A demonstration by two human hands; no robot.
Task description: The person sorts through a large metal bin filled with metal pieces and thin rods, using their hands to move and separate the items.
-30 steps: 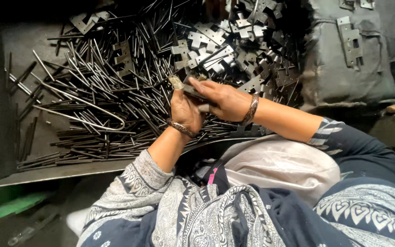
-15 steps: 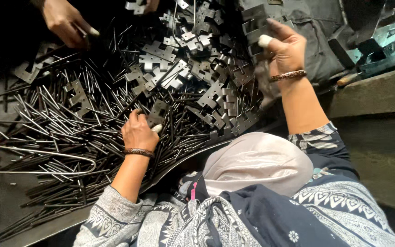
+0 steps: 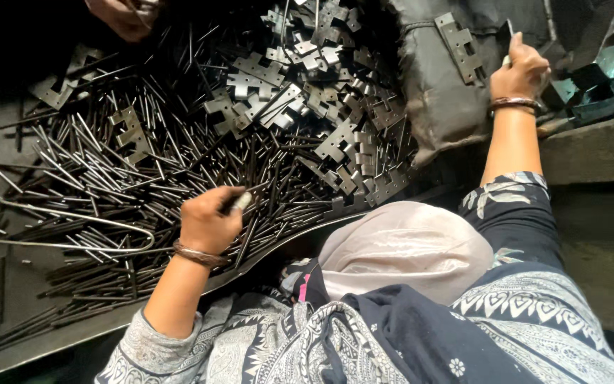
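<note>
Left hand (image 3: 207, 222) pinches a pin (image 3: 241, 202) from the pile of rods (image 3: 108, 178), right hand (image 3: 524, 67) grips a dark piece beside the sack (image 3: 442, 92); heaps left unsorted.

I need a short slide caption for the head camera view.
Left hand pinches thin rods from a pile; right hand reaches to a grey sack beside notched plates.

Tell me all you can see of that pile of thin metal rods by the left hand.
The pile of thin rods is a loose heap of dark, straight, pin-like pieces that look like steel, lying crisscrossed on a dark metal tray. A few longer bent wires lie among them at the left. Flat notched hinge plates overlap the heap's right side. The left hand rests on the pile with fingers closed around what looks like a rod or two. Another person's hand reaches in at the top.
</note>
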